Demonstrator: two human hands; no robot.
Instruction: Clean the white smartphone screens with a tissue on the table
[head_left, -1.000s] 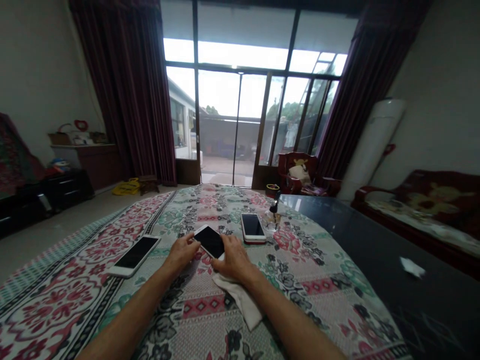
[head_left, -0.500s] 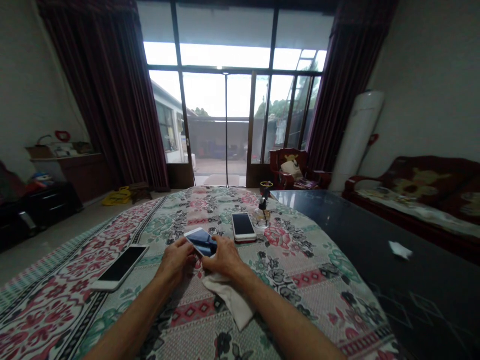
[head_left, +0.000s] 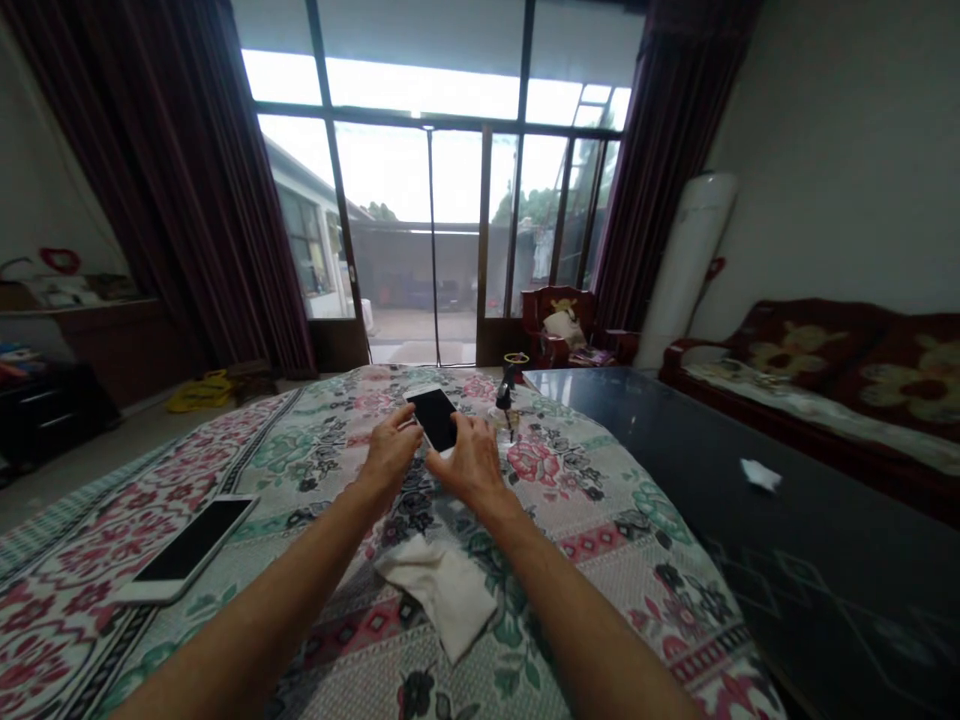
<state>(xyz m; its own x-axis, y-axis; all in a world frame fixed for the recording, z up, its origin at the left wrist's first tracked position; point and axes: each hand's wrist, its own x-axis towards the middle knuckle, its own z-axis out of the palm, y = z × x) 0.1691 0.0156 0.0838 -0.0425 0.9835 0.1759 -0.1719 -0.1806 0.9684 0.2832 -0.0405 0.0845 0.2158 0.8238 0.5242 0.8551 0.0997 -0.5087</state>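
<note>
Dark curtains (head_left: 172, 180) flank tall glass doors (head_left: 401, 250) at the back of the room, and below them we see a table (head_left: 637, 560) spread with a flowered tablecloth (head_left: 315, 445). On the left, a flat-lying phone (head_left: 187, 550) rests screen up on the fabric, near our left forearm (head_left: 285, 585) but apart from it; a wide backward sweep of that arm could shove it askew.

Next comes our left hand (head_left: 394, 450), its fingers curled against the left edge of the held phone (head_left: 433, 418). That phone is over the middle of the table, toward the far side, its dark screen facing up. We cannot tell whether it is raised or resting on something, because our hands hide its underside. Since only its edges are gripped, a slack finger on either side could, we judge, let the smooth casing slide or drop at one corner.

Between our forearms a crumpled white cloth (head_left: 442, 595) lies loose, and a wrist drawn back low might drag it along. Our right hand (head_left: 472, 460) clasps the opposite edge, its thumb at the near corner. Just beyond those knuckles stands a clear bottle (head_left: 508, 420) with a dark top, and this seems to us the likeliest trouble: a small outward swing could tip it. Pulling on the tablecloth could unsettle it too. Farther right, white scrap paper (head_left: 761, 475) lies on a glossy dark surface (head_left: 652, 425), well out of reach of such knocks.
</note>
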